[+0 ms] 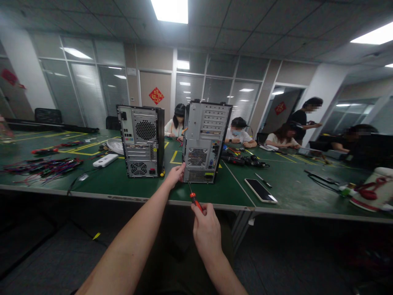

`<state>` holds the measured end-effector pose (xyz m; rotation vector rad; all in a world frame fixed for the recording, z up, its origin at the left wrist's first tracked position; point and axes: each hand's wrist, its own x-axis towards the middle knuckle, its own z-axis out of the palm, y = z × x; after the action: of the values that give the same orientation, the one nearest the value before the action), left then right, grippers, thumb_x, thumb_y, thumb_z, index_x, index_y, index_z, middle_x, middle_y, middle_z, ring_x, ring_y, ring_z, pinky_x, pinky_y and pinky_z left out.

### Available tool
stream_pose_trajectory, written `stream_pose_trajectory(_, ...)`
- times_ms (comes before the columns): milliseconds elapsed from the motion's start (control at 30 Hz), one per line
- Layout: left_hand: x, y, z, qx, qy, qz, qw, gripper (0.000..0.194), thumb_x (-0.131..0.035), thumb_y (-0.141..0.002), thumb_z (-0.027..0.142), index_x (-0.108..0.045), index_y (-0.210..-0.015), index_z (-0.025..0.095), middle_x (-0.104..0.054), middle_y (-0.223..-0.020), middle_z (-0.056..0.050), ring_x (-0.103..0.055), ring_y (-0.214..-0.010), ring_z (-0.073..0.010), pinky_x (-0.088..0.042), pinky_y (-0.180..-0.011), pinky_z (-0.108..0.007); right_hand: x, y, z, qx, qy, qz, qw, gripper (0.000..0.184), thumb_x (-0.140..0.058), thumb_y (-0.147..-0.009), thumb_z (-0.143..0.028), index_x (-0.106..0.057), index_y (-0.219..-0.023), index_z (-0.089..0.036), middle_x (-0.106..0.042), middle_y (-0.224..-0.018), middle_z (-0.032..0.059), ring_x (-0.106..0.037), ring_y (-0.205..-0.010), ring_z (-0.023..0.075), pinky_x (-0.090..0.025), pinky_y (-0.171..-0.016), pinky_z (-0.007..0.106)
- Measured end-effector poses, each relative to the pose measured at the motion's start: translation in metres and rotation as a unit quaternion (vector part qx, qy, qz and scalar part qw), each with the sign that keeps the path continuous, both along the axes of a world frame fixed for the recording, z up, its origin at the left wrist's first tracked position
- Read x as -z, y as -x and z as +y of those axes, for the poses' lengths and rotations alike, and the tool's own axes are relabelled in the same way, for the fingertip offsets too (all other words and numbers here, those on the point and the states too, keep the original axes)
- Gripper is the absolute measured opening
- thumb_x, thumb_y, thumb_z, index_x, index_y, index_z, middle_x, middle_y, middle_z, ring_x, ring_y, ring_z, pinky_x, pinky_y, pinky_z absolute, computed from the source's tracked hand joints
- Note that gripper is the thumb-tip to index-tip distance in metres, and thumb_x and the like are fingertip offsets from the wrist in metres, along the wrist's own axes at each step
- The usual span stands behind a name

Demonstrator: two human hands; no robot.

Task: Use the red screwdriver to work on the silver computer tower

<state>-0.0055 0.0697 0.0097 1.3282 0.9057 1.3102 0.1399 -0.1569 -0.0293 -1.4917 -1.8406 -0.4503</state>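
Observation:
A grey computer tower (199,141) stands upright on the green table, its back panel with fan grille and ports facing me. My left hand (175,176) grips its lower left edge, fingers closed against the side. My right hand (207,227) is wrapped round the red-and-black handle of a screwdriver (196,203). The screwdriver's thin shaft points up and away, with its tip at the tower's bottom left corner; whether it sits in a screw is too small to tell. A second computer tower (139,141) stands to the left, also back side towards me.
Left on the table (104,186) lie bundled wires (43,168) and a white power strip (105,160). To the right are a phone (260,190), a pen-like tool (263,180), black cables (245,159) and a white-and-red bag (373,189). Several people sit or stand beyond.

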Motion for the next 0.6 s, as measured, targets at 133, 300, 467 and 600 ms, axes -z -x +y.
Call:
stream_pose_trajectory(133,0.0006,0.0,0.0009,-0.001,0.006,-0.002,1.0,0.07,-0.067,-0.069,0.089,-0.052,-0.069,0.021,-0.045,-0.053,0.007,-0.043,-0.04,-0.0076,-0.04,-0.041,-0.022,-0.0017,0.0028,-0.0016,-0.013,0.009,0.033,0.999,0.033,-0.051,-0.1,-0.015,-0.073,-0.124,-0.02,-0.061,-0.101,0.0091,-0.065,-0.082,0.0209,-0.052,-0.072,0.03)
stream_pose_trajectory(300,0.0003,0.0008,-0.0003,0.003,0.0,-0.003,1.0,0.069,-0.068,-0.07,0.088,-0.053,-0.071,0.02,-0.046,-0.053,0.006,-0.044,-0.041,-0.0078,-0.042,-0.042,-0.022,-0.0047,0.0047,-0.0017,-0.044,0.075,0.145,0.986,0.026,-0.047,-0.107,-0.038,-0.066,-0.108,-0.02,-0.071,-0.088,0.0061,-0.072,-0.075,0.021,-0.049,-0.065,0.027)
stream_pose_trajectory(467,0.0022,0.0015,0.0013,0.008,-0.002,-0.004,1.0,0.07,-0.068,-0.07,0.089,-0.054,-0.072,0.021,-0.046,-0.054,0.006,-0.045,-0.042,-0.0082,-0.042,-0.042,-0.022,-0.0038,0.0025,0.0021,-0.033,0.096,0.204,0.974,0.038,-0.041,-0.109,-0.048,-0.065,-0.11,-0.019,-0.073,-0.076,0.0055,-0.074,-0.067,0.0238,-0.045,-0.058,0.027)
stream_pose_trajectory(600,0.0014,0.0012,0.0008,0.005,0.001,-0.003,1.0,0.069,-0.068,-0.07,0.088,-0.053,-0.071,0.021,-0.046,-0.054,0.006,-0.045,-0.042,-0.0082,-0.041,-0.042,-0.022,-0.0051,0.0039,0.0001,-0.052,0.055,0.172,0.982,0.034,-0.044,-0.109,-0.042,-0.067,-0.121,-0.019,-0.073,-0.098,0.0099,-0.075,-0.084,0.0238,-0.053,-0.072,0.03)
